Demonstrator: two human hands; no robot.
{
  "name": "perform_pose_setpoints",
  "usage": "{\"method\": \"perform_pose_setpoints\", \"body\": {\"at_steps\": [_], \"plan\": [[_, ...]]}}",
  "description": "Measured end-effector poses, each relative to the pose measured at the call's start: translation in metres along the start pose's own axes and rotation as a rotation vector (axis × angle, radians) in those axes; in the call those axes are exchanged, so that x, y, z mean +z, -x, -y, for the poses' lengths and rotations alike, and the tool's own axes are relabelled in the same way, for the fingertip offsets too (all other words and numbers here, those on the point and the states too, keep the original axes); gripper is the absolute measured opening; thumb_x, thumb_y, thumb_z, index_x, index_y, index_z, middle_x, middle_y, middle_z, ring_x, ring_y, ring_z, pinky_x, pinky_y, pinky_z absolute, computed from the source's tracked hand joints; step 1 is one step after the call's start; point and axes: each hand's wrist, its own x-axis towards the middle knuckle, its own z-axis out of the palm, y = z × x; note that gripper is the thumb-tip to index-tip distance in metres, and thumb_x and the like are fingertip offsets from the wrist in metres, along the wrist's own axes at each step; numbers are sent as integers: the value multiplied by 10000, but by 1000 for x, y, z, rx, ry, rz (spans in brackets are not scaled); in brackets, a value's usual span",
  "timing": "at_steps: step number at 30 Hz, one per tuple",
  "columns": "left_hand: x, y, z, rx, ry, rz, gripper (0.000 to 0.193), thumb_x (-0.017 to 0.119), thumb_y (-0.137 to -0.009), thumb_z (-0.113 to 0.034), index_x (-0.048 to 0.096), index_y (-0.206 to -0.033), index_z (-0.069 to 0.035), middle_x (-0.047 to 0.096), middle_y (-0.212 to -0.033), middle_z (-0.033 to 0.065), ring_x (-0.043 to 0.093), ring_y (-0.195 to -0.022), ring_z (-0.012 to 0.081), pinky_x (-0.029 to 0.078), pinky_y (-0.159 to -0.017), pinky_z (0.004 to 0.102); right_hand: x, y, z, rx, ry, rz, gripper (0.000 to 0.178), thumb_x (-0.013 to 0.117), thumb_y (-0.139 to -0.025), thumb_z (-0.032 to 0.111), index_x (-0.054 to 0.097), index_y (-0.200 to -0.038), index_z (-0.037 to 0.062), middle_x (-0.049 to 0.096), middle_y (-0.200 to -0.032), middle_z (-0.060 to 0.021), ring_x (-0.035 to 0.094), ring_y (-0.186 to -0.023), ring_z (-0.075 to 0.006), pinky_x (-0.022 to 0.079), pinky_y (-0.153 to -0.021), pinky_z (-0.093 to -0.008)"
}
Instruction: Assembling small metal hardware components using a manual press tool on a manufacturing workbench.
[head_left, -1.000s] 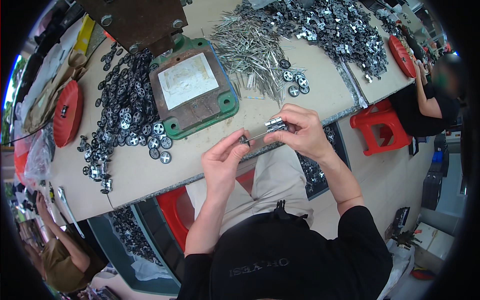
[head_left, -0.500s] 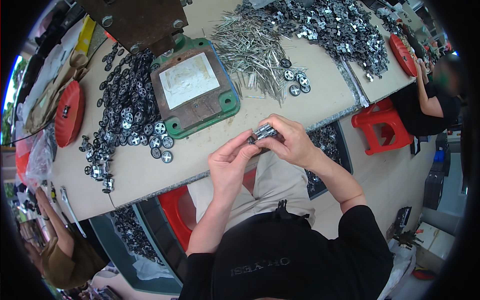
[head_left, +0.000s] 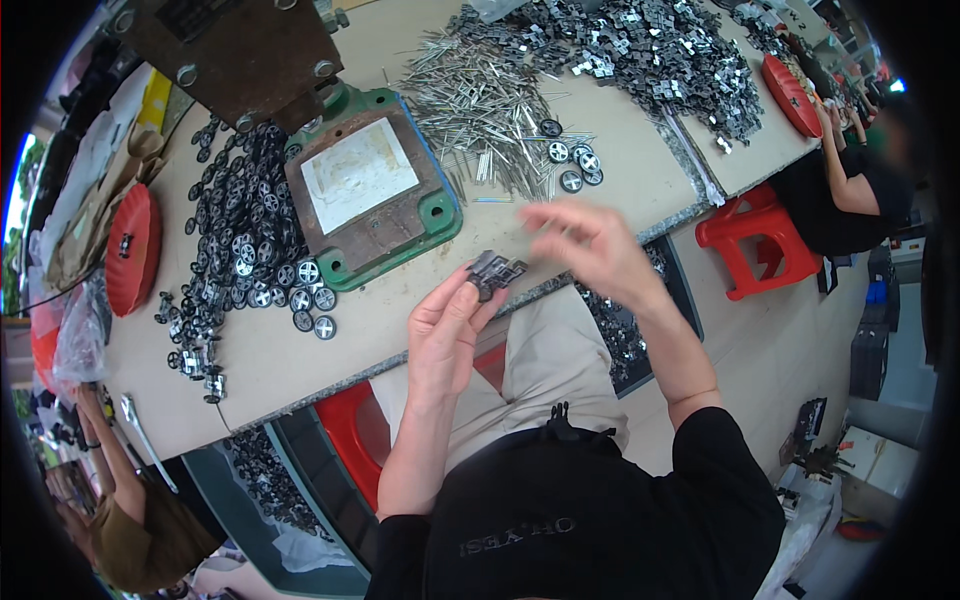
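My left hand [head_left: 443,325] grips a small black toy car chassis [head_left: 492,272] between thumb and fingers, just over the table's front edge. Whether a wheel or axle is fitted to it is too small to tell. My right hand [head_left: 598,250] is apart from the chassis, a little to its right and above the table. Motion smears its fingers, and nothing can be made out in them. Beyond it lies a heap of thin metal pins [head_left: 480,110], with several loose black wheels [head_left: 571,181] at its right edge.
A green-based press [head_left: 400,245] stands left of centre, beside a heap of black wheels [head_left: 270,215]. Joined wheel pieces [head_left: 195,355] lie near the front left. Small dark parts [head_left: 670,60] pile up at the back right. Red dishes [head_left: 133,255] [head_left: 790,98] and other people flank me.
My right hand has let go of the piece and moved away to the right. My left hand still holds the chassis, now turned to its dark side. The whole view has shifted slightly.
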Motion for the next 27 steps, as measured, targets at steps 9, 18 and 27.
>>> {"method": "perform_pose_setpoints", "body": {"at_steps": [9,18,27], "plan": [[-1,-3,-5,-145,105,24,301,478,-941,-114,506,-1224,-13,591,-1140,164,577,-1067,323,494,-927,394,-40,-25,-31,-46,828,-126,286,647,-766,76,600,-1046,37,557,-989,-123,577,-846,-299,456,-753,-360],[-6,-3,-4,-83,109,31,277,515,-928,-116,525,-1179,3,590,-1128,165,592,-1039,301,517,-892,347,-17,-10,-12,51,-105,236,385,599,-829,30,506,-1200,-14,568,-1070,-53,514,-1005,-113,427,-843,-276],[-3,0,-5,-47,3,-23,282,541,-910,-76,527,-1173,25,601,-1098,133,605,-985,193,530,-877,343,7,-3,-19,89,-456,321,365,581,-838,-5,528,-1197,-32,571,-1088,-69,517,-958,-105,431,-817,-237]]}}
